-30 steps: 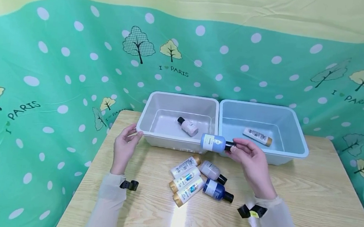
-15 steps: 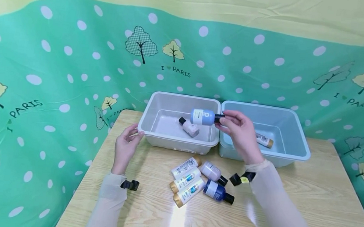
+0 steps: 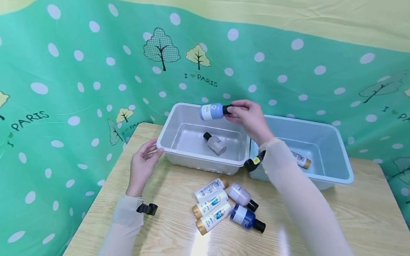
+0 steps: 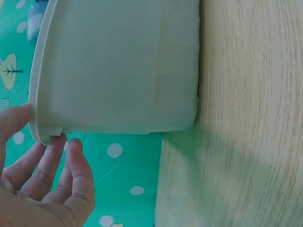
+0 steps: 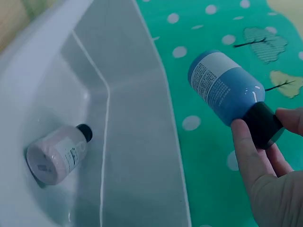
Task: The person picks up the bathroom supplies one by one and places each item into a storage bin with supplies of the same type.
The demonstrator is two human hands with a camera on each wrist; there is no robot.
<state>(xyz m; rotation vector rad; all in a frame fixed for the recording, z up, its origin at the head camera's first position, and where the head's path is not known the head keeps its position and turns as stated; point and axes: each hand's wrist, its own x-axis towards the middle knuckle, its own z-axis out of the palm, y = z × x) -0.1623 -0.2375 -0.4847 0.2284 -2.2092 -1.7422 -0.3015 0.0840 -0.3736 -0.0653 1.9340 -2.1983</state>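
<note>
In the head view my right hand (image 3: 247, 116) pinches the black cap of a light-blue bottle (image 3: 211, 111), holding it tilted above the back of the grey bin (image 3: 201, 160). The right wrist view shows thumb and fingers on that cap, with the blue bottle (image 5: 225, 85) apart from the bin wall. A pale pink bottle (image 3: 216, 144) with a black cap lies inside this bin. At the bin's front left corner, my left hand (image 3: 143, 163) grips the rim. Seen from the left wrist, the thumb and fingertips of the left hand (image 4: 52, 184) meet the rim's corner.
A light-blue bin (image 3: 334, 179) adjoins on the right, holding a white tube (image 3: 301, 160) with a gold cap. In front lie several gold-capped white tubes (image 3: 214, 217), a pale lilac bottle (image 3: 239, 194) and a dark-blue bottle (image 3: 243, 216). A patterned cloth (image 3: 97, 50) hangs behind.
My right hand has carried the light-blue bottle up, back and leftward, from the front between the bins to above the grey bin's back. The left hand has stayed at the corner.
</note>
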